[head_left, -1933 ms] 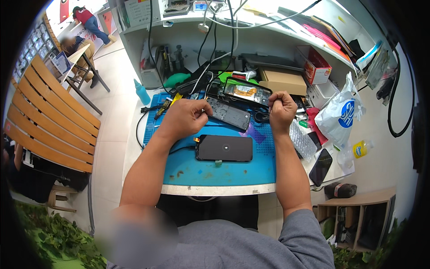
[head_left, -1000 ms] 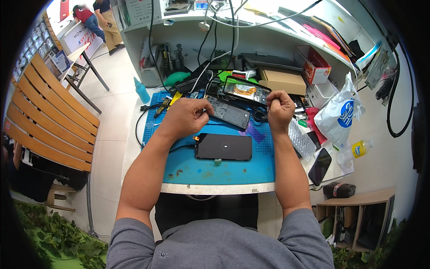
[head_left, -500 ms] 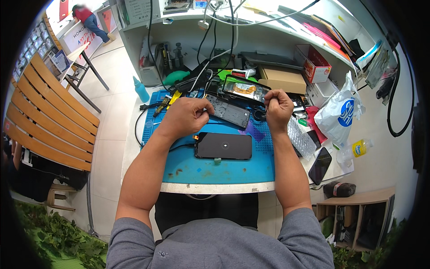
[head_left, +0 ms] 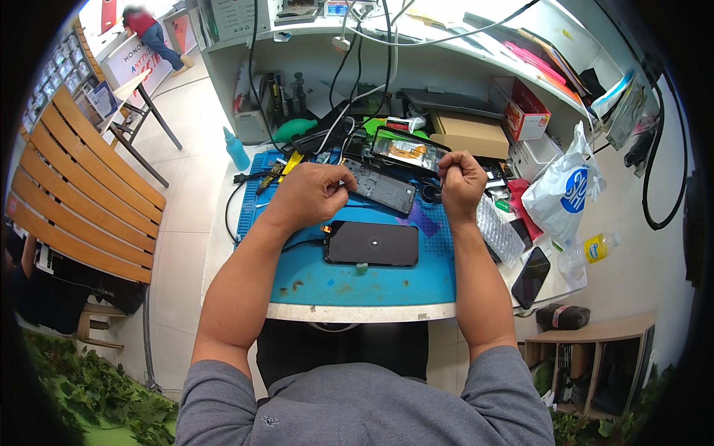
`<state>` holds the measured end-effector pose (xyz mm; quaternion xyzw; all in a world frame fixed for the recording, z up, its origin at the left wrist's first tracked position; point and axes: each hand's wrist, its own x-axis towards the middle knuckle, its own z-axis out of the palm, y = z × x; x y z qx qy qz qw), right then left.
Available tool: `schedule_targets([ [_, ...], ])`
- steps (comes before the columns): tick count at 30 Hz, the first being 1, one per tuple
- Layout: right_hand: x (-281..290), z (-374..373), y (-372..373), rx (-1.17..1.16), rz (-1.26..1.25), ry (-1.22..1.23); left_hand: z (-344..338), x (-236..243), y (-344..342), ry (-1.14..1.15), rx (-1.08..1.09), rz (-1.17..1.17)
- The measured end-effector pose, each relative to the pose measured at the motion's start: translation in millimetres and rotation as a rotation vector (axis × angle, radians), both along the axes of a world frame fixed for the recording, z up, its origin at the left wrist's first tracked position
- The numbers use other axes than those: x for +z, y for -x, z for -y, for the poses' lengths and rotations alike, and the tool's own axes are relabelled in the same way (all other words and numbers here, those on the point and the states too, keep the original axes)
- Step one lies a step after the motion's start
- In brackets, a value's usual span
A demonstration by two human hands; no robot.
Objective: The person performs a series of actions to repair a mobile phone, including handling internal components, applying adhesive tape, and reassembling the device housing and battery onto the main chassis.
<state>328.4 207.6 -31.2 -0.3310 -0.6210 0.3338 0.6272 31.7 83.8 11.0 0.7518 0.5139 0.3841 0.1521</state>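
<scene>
My left hand [head_left: 311,196] is closed, thumb and forefinger close together at the left end of a grey phone frame [head_left: 379,189] with visible inner parts; whether it grips anything is hidden. My right hand [head_left: 462,186] is curled beside an opened phone housing [head_left: 407,149] with an orange flex cable; anything in its fingers is too small to name. Between my forearms, a black phone [head_left: 372,243] with a small symbol lit on its screen lies on the blue mat [head_left: 364,286], a cable at its left end and a small greenish piece at its lower edge.
Around the mat are a blue squeeze bottle [head_left: 236,152], green blower [head_left: 294,130], cardboard box [head_left: 465,134], plastic bag [head_left: 554,193], bubble wrap [head_left: 497,230], another phone [head_left: 530,279] and water bottle [head_left: 587,253]. A wooden slatted chair [head_left: 82,193] stands left; a person [head_left: 152,41] leans at a far counter.
My right hand has shifted slightly left; my left hand is nearly still. A person in khaki trousers, seated at the far table earlier, stood and is no longer visible.
</scene>
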Motion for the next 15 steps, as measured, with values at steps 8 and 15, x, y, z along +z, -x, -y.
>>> schedule_targets([
  [8,0.8,0.9,1.1,0.009,-0.007,-0.017,0.5,1.3,0.2,0.008,0.003,-0.007],
  [15,1.8,2.6,1.5,0.015,-0.009,0.009,-0.4,0.1,0.7,-0.02,0.001,-0.014],
])
